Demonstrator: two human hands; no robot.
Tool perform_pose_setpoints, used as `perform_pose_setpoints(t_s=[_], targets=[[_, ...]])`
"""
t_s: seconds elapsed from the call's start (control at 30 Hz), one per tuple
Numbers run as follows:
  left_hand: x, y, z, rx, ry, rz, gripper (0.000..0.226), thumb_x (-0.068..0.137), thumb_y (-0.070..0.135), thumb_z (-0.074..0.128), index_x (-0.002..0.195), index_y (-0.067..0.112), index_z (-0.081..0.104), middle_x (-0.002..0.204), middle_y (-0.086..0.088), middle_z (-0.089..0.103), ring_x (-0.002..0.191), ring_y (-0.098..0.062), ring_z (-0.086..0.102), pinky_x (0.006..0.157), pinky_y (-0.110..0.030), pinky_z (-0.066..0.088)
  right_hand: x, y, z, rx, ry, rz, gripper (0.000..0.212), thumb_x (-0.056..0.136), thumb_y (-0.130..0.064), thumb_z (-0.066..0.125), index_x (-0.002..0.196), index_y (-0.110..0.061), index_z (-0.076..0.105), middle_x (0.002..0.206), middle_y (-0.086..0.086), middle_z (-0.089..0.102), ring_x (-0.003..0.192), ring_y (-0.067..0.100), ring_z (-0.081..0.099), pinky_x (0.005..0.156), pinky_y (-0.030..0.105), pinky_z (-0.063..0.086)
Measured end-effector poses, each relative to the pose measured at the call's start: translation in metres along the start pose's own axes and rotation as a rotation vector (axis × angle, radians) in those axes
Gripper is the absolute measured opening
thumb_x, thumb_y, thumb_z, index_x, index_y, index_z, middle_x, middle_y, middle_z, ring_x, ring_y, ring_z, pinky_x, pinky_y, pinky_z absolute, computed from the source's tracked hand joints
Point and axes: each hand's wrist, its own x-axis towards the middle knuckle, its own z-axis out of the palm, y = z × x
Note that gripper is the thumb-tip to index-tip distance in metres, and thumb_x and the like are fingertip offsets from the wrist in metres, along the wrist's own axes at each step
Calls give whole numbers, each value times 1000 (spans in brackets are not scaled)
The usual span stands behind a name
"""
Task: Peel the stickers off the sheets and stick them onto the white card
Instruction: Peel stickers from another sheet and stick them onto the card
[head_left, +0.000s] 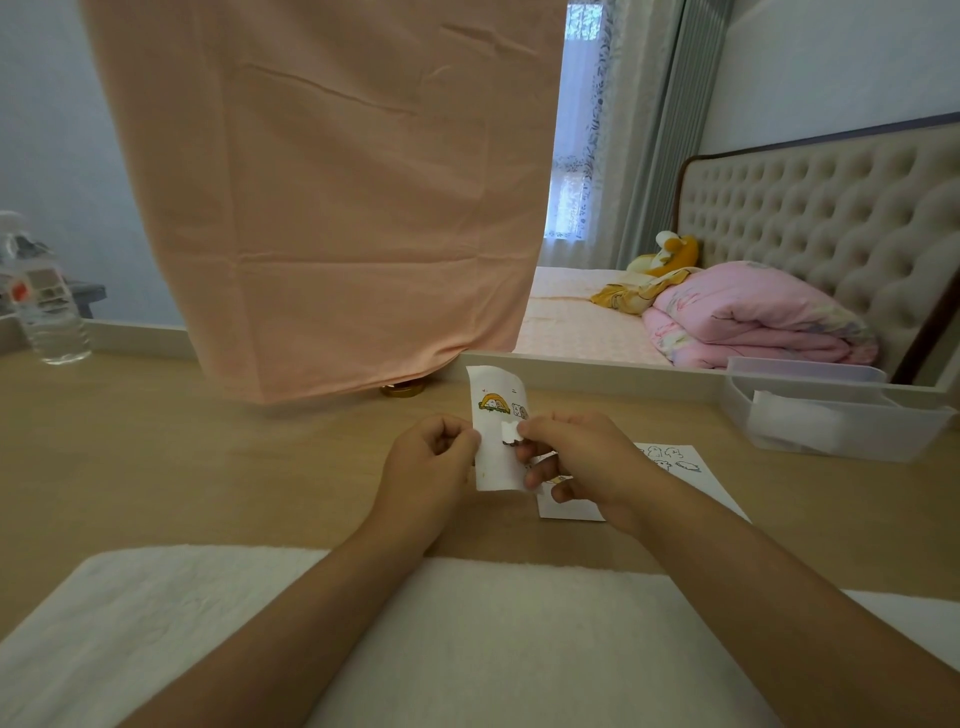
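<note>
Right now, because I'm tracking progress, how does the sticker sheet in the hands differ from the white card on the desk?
The sticker sheet stands upright, its top curled, pinched by the left hand while the right hand pinches a sticker on it; the white card lies flat on the desk. The sheet shows a yellow sticker; the card's are paler outlines. Both are white and carry stickers.
</note>
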Motion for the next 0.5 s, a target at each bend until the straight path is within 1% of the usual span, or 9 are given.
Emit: perform_pose_setpoints(t_s=[0.17, 0.27, 0.33, 0.4, 0.43, 0.5], targets=[[-2, 3, 1, -28, 2, -65, 16, 96, 14, 58, 84, 9, 66, 77, 2, 68, 54, -3, 53, 52, -17, 44, 0, 2, 3, 50, 23, 5, 17, 94, -18, 62, 100, -8, 73, 78, 4, 68, 60, 18, 60, 49, 25, 39], [-5, 7, 2, -78, -22, -119, 15, 96, 16, 57, 85, 12, 67, 87, 1, 73, 59, -6, 60, 54, -19, 49, -1, 3, 6, 34, 76, -25, 16, 94, -18, 61, 97, -8, 73, 77, 2, 69, 58, 16, 59, 49, 25, 39], [-7, 11, 3, -95, -59, -145, 14, 97, 18, 56, 89, 15, 68, 92, 4, 75, 67, -10, 67, 61, -24, 54, 0, 6, 8, -66, 120, -127, 15, 94, -18, 61, 91, -12, 74, 77, -1, 72, 55, 13, 60, 50, 25, 41], [-9, 15, 4, -101, -96, -181, 15, 97, 26, 57, 97, 20, 70, 91, 6, 75, 77, -15, 71, 68, -29, 56, 0, 9, 9, -222, 172, -292, 15, 94, -21, 62, 87, -22, 75, 79, -5, 73, 60, 10, 63, 56, 27, 48], [-9, 16, 5, -112, -110, -200, 17, 96, 33, 59, 100, 23, 71, 91, 5, 75, 81, -18, 71, 71, -31, 57, 0, 11, 10, -305, 191, -373, 14, 93, -24, 63, 87, -26, 75, 80, -7, 73, 64, 9, 63, 60, 27, 52], [-8, 16, 6, -119, -122, -221, 24, 92, 46, 63, 101, 26, 73, 93, 4, 76, 83, -20, 73, 75, -35, 58, -2, 14, 10, -426, 200, -514, 13, 93, -27, 63, 92, -31, 75, 83, -13, 70, 68, 5, 61, 62, 22, 52]])
